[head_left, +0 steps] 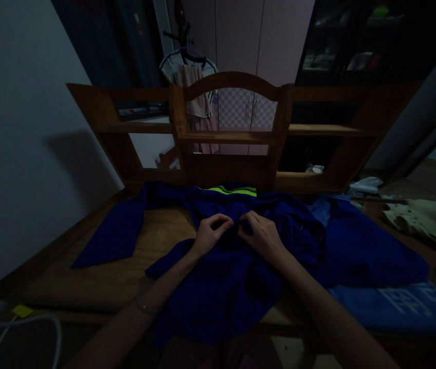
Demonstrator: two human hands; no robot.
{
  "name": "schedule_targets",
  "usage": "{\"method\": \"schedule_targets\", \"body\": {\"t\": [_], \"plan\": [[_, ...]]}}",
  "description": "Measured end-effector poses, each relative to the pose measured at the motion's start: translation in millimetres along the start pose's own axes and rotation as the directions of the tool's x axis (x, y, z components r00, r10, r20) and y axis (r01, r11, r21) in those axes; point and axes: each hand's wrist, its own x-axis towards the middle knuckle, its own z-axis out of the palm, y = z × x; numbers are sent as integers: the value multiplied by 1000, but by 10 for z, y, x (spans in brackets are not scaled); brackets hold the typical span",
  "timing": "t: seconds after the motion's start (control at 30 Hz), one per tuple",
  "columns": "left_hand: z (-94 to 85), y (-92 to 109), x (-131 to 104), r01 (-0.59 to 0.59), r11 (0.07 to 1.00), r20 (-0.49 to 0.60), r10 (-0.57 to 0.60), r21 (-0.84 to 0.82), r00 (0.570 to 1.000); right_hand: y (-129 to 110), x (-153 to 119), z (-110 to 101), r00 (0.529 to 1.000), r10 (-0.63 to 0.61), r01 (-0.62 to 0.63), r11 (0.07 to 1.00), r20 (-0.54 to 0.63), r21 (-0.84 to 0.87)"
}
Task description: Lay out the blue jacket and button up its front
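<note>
Dim room; wooden platform [98, 279] bears blue garment [221, 287] under both hands [236, 233].

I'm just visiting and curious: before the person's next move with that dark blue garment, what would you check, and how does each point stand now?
1. Left hand pinches the dark blue cloth garment: ok.
2. Right hand pinches it beside the left: ok.
3. Garment fully on the wooden table: not ok, its near edge hangs over.
4. Left sleeve lies flat: ok.
5. Beige crumpled cloth lies apart from the garment: ok.
6. What the fingers grip, button or zip: cannot tell, too dark.
</note>
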Motion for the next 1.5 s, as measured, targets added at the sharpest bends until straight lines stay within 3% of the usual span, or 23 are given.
{"method": "schedule_targets", "body": {"t": [0.2, 0.4, 0.63, 0.83, 1.0, 1.13, 1.5], "plan": [[8, 6, 13, -30, 999, -23, 30, 14, 999, 24, -12, 4, 995, 64, -67, 997, -72, -32], [18, -23, 23, -10, 1000, -37, 11, 13, 999, 110, -3, -13, 944, 268, -256, 963, -192, 86], [6, -34, 20, -69, 991, 7, 68, 115, 998, 101, -7, -211, 909, 320, -256, 934, -267, 250], [-2, -88, 24, -108, 990, 13, 107, 86, 994, 75, -35, -223, 938, 258, -198, 947, -233, 252], [-18, -69, 19, -145, 986, 24, 143, 86, 989, 80, -56, -185, 998, 57, -47, 959, -25, 279], [-35, -17, 22, -162, 982, 4, 163, 92, 987, 72, -65, -195, 990, -67, 33, 968, 127, 248], [-56, 23, 18, -148, 988, -21, 149, 53, 989, 90, -92, -112, 982, -120, 70, 948, 147, 310]]}}
